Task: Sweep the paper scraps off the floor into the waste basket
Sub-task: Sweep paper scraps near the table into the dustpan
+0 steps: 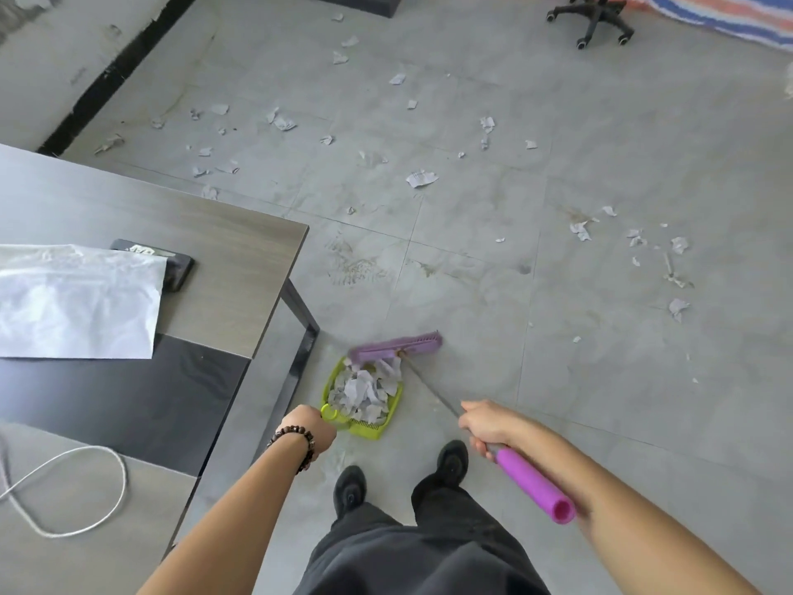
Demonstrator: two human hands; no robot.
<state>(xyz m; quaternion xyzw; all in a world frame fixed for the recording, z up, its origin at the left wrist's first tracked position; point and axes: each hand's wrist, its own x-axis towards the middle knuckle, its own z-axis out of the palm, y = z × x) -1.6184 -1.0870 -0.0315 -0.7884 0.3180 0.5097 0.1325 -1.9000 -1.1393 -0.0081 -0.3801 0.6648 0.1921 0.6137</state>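
A lime-green dustpan (388, 418) lies on the grey tiled floor just ahead of my feet, heaped with white paper scraps (362, 390). My left hand (307, 427) is closed around its handle. A purple broom head (397, 347) rests at the pan's far edge, touching the heap. My right hand (487, 425) grips the broom's thin metal shaft, just above the purple grip (534, 485). Several loose paper scraps (422, 178) remain scattered over the floor ahead and to the right (678, 307). No waste basket is in view.
A grey desk (240, 251) stands at my left, its black leg (296, 362) close beside the dustpan; on it lie a white plastic bag (77, 302), a dark flat object and a white cable (64, 491). A black office chair base (594, 19) stands far ahead.
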